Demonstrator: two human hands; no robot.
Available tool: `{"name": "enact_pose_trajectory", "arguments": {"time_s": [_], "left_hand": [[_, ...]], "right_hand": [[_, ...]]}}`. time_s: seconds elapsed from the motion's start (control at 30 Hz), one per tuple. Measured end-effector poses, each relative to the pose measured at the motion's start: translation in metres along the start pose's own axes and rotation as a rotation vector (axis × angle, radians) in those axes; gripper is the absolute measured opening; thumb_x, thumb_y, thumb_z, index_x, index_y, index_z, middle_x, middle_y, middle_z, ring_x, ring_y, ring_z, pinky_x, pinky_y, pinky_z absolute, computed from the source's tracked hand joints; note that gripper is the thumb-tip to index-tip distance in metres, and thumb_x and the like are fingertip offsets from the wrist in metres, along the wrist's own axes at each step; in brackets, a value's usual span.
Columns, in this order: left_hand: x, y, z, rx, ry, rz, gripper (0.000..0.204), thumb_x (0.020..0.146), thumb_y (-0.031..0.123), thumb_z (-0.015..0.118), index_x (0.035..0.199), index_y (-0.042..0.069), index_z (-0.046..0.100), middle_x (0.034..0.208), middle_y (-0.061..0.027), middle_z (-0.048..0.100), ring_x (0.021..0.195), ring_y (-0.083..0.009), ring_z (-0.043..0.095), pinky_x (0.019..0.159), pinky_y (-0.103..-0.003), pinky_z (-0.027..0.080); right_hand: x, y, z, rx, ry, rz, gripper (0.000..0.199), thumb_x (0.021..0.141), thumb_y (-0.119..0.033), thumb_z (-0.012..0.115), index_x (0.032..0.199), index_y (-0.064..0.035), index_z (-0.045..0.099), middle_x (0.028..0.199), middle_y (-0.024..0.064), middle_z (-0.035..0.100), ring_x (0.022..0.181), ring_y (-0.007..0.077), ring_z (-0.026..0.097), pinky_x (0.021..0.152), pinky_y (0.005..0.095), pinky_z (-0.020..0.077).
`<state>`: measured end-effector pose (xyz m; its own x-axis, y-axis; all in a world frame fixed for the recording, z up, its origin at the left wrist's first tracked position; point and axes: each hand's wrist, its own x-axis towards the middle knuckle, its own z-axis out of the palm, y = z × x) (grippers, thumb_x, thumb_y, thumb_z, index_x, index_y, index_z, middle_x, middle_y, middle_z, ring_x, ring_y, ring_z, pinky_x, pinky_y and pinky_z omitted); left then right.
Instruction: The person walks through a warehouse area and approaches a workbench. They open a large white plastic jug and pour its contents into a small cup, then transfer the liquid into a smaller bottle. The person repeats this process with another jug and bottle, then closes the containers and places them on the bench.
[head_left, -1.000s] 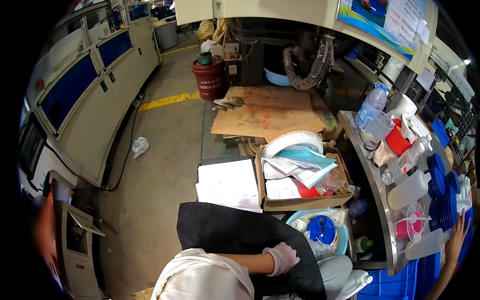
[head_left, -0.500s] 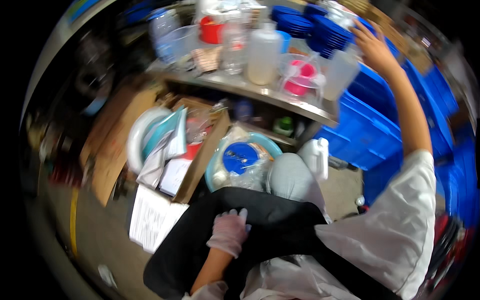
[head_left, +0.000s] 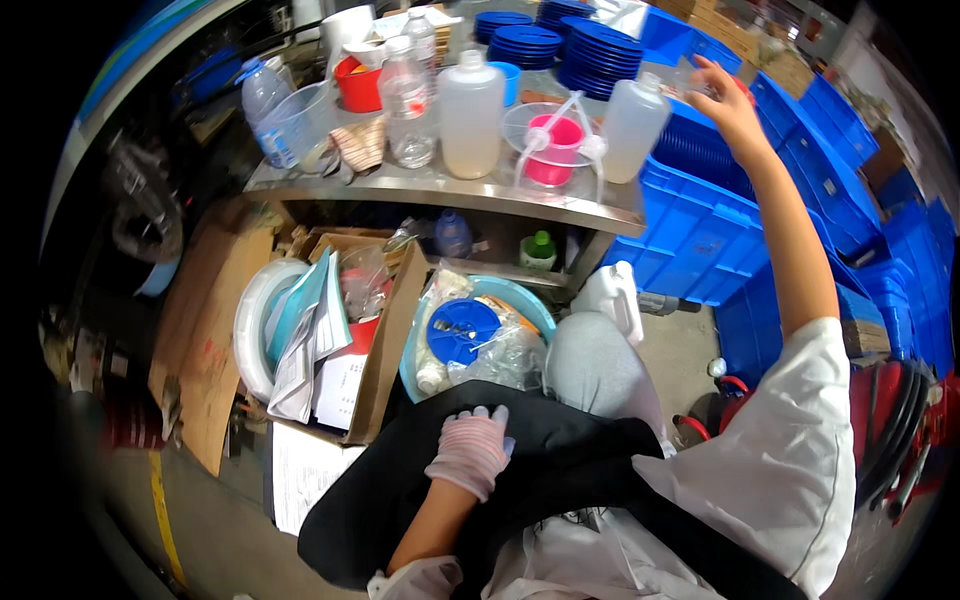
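Note:
My right hand [head_left: 728, 108] is bare and stretched far to the upper right, above the blue crate [head_left: 715, 228]. Its fingers are bent but apart. A small clear shape and a bit of red show beside them, too indistinct to name, and I see no firm hold on either. Nearest below it on the metal bench stands a translucent white bottle [head_left: 636, 128]. My left hand [head_left: 469, 452], in a pale striped knit glove, lies on the black apron [head_left: 390, 490] over my lap, fingers resting on the cloth.
The metal bench [head_left: 450, 190] carries another translucent bottle [head_left: 471, 120], a pink cup [head_left: 553, 150] inside a clear container, and stacked blue discs [head_left: 598, 58]. Below are a cardboard box [head_left: 385, 370] of papers, a light-blue basin [head_left: 547, 315] and a white jug [head_left: 610, 300].
The view has turned to the right and sharpened, so the bench things sit further left. My right hand's fingers are more bent than before. The left hand stays on the apron.

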<state>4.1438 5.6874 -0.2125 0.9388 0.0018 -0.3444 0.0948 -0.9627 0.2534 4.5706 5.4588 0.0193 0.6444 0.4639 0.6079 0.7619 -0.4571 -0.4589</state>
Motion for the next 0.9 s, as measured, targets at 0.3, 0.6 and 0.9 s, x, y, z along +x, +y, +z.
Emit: {"name": "enact_pose_trajectory", "arguments": {"time_s": [0.3, 0.6, 0.9], "left_hand": [[0.046, -0.018, 0.044, -0.037, -0.067, 0.121, 0.02, 0.073, 0.018, 0.066, 0.088, 0.006, 0.073, 0.086, -0.0122, 0.07, 0.081, -0.0302, 0.068, 0.065, -0.041, 0.053], [0.107, -0.015, 0.026, 0.1, 0.082, 0.235, 0.023, 0.072, 0.023, 0.066, 0.086, 0.005, 0.073, 0.083, -0.0106, 0.07, 0.079, -0.0268, 0.067, 0.063, -0.041, 0.047], [0.081, -0.041, 0.033, 0.083, -0.064, 0.21, 0.037, 0.071, 0.023, 0.065, 0.098, -0.002, 0.069, 0.088, -0.0133, 0.067, 0.078, -0.0273, 0.063, 0.066, -0.041, 0.044]], "right_hand": [[-0.137, -0.049, 0.038, 0.524, 0.066, 0.192, 0.063, 0.091, -0.041, 0.054, 0.138, -0.0009, 0.041, 0.147, 0.0152, 0.038, 0.138, 0.0282, 0.033, 0.113, 0.0444, 0.0264], [-0.184, -0.131, 0.211, 0.989, -0.339, 0.347, 0.071, 0.076, -0.051, 0.069, 0.123, -0.0036, 0.044, 0.151, 0.0162, 0.03, 0.141, 0.0322, 0.028, 0.11, 0.0414, 0.0261], [-0.226, -0.109, 0.295, 1.194, -0.427, 0.509, 0.063, 0.085, -0.038, 0.064, 0.133, -0.0035, 0.042, 0.149, 0.0168, 0.033, 0.139, 0.0304, 0.032, 0.11, 0.041, 0.0266]]}}
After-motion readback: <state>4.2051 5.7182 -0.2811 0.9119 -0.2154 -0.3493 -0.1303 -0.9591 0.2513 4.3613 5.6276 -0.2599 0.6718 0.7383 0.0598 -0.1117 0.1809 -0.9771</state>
